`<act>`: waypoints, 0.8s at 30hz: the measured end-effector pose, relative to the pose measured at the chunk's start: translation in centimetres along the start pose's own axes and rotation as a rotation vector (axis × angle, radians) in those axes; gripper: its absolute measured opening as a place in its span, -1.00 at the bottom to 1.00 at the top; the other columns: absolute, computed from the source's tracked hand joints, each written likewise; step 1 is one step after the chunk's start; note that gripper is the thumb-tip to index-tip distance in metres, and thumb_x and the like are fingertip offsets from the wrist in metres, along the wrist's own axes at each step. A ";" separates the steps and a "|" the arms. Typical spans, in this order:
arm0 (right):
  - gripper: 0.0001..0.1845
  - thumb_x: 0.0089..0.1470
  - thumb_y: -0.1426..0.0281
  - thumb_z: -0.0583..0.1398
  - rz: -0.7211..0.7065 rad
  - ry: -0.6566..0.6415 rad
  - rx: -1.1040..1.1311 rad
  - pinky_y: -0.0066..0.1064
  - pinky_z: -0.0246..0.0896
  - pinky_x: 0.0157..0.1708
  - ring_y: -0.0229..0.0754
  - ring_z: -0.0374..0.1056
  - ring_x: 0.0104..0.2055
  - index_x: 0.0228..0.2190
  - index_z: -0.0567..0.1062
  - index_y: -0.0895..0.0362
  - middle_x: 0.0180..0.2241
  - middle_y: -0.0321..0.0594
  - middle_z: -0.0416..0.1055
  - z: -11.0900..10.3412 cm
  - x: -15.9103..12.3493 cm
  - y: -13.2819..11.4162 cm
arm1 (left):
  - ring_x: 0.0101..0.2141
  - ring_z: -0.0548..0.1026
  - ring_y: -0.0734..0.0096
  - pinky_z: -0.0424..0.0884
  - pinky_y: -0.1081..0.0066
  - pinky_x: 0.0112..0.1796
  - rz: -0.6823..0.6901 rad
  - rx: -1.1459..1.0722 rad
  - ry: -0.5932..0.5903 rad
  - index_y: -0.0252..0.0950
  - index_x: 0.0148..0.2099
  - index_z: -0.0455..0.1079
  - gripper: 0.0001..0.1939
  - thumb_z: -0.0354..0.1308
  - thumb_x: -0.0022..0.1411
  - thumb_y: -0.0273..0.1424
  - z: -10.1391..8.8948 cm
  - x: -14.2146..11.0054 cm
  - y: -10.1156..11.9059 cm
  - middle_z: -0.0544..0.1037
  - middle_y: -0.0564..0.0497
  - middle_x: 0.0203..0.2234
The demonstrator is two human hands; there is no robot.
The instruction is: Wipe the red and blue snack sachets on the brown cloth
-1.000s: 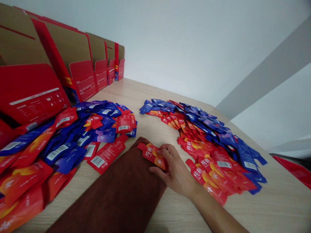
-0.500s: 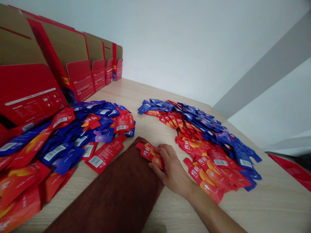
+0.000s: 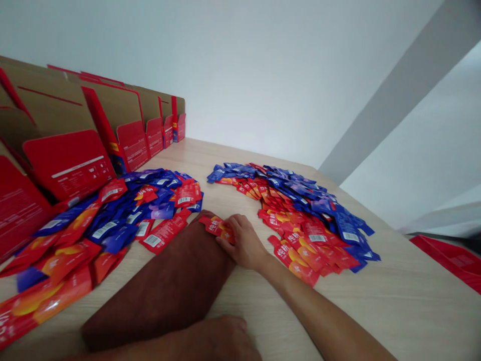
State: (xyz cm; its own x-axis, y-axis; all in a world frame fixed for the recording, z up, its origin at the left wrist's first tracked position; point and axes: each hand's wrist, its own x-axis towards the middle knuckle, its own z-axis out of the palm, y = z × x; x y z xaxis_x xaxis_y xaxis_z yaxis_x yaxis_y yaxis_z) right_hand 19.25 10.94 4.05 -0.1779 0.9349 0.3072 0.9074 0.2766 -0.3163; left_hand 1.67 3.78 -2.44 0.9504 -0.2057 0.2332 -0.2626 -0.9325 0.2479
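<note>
My right hand pinches a red sachet and holds it down on the far end of a dark brown cloth that lies lengthwise on the wooden table. My left hand shows at the bottom edge, at the near end of the cloth; its fingers are not clear. A fanned pile of red and blue sachets lies just right of my right hand. A looser heap of red and blue sachets lies left of the cloth.
A row of open red and brown cardboard boxes stands along the left edge, up to the white wall. A flat red sheet lies past the table's right edge.
The view has pulled back and tilted. My left hand and forearm have come into view at the bottom. My right hand still holds the red sachet on the cloth's far end.
</note>
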 end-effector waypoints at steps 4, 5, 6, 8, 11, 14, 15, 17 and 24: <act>-0.68 0.39 0.23 0.37 0.006 -0.011 -0.025 -0.02 0.36 0.20 0.16 0.40 0.14 0.04 0.54 0.15 0.08 0.08 0.52 -0.4 0.1 -0.2 | -0.56 0.32 0.45 0.38 0.29 -0.39 0.056 0.105 0.201 -0.19 -0.31 0.26 -0.59 0.50 0.22 -0.29 -3.9 -0.8 1.7 0.41 0.23 -0.55; -0.68 0.40 0.23 0.37 0.007 -0.013 -0.030 -0.02 0.35 0.21 0.16 0.40 0.14 0.05 0.55 0.14 0.08 0.08 0.53 -0.5 0.0 -0.3 | -0.55 0.36 0.44 0.37 0.28 -0.40 0.051 0.110 0.216 -0.19 -0.32 0.26 -0.61 0.48 0.21 -0.29 -4.5 -0.8 2.0 0.41 0.22 -0.55; -0.69 0.41 0.23 0.36 0.007 -0.015 -0.036 -0.02 0.34 0.22 0.15 0.40 0.15 0.05 0.55 0.14 0.08 0.08 0.53 -0.6 -0.1 -0.3 | -0.55 0.39 0.43 0.37 0.26 -0.41 0.052 0.109 0.232 -0.19 -0.33 0.26 -0.65 0.44 0.21 -0.32 -5.0 -0.8 2.2 0.43 0.21 -0.56; -0.72 0.43 0.24 0.33 0.008 -0.020 -0.050 -0.02 0.32 0.24 0.15 0.40 0.16 0.05 0.56 0.13 0.09 0.09 0.53 -0.9 -0.5 -0.4 | -0.54 0.45 0.41 0.38 0.24 -0.42 0.056 0.119 0.231 -0.20 -0.33 0.29 -0.78 0.31 0.23 -0.37 -5.5 -0.6 2.4 0.48 0.18 -0.56; -0.73 0.45 0.24 0.31 0.003 -0.031 -0.079 -0.05 0.31 0.24 0.14 0.40 0.16 0.05 0.56 0.13 0.10 0.09 0.53 -1.7 -1.7 -0.6 | -0.54 0.48 0.39 0.40 0.22 -0.40 0.034 0.180 0.200 -0.21 -0.34 0.32 -0.87 0.17 0.29 -0.41 -6.0 -0.2 2.8 0.52 0.12 -0.55; -0.72 0.47 0.23 0.30 -0.015 -0.045 -0.112 -0.09 0.31 0.23 0.12 0.41 0.15 0.06 0.57 0.14 0.09 0.08 0.54 -2.7 -3.2 -0.5 | -0.51 0.53 0.37 0.45 0.21 -0.35 -0.027 0.254 0.130 -0.22 -0.33 0.36 -0.85 0.14 0.35 -0.40 -6.3 -0.1 3.1 0.57 0.10 -0.52; -0.72 0.47 0.23 0.29 -0.020 -0.050 -0.124 -0.10 0.31 0.23 0.11 0.42 0.15 0.06 0.57 0.15 0.08 0.08 0.54 -3.0 -3.7 -0.5 | -0.50 0.54 0.36 0.46 0.21 -0.35 -0.048 0.278 0.113 -0.22 -0.33 0.37 -0.86 0.15 0.34 -0.39 -6.3 -0.1 3.2 0.58 0.09 -0.51; -0.72 0.48 0.24 0.28 -0.025 -0.062 -0.149 -0.13 0.32 0.21 0.10 0.44 0.14 0.06 0.57 0.16 0.07 0.08 0.54 -3.7 -4.7 -0.3 | -0.50 0.56 0.34 0.47 0.20 -0.36 -0.092 0.318 0.097 -0.22 -0.31 0.40 -0.90 0.18 0.30 -0.39 -6.3 -0.2 3.3 0.59 0.09 -0.50; -0.76 0.49 0.29 0.27 -0.022 -0.122 -0.219 -0.17 0.31 0.21 0.06 0.46 0.13 0.05 0.57 0.17 0.06 0.07 0.55 -4.7 -5.8 0.3 | -0.42 0.61 0.21 0.50 0.11 -0.29 -0.187 0.365 0.066 -0.23 -0.24 0.45 -0.93 0.19 0.35 -0.38 -6.7 -0.3 3.2 0.63 0.04 -0.42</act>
State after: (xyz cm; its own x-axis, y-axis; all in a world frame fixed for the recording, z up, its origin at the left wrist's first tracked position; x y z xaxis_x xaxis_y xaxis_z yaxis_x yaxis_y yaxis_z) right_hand 22.38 4.52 6.39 -0.2314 0.9527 0.1971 0.9613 0.2550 -0.1041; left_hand -0.60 2.82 4.58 0.9604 -0.0147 0.2782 0.0007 -0.9985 -0.0550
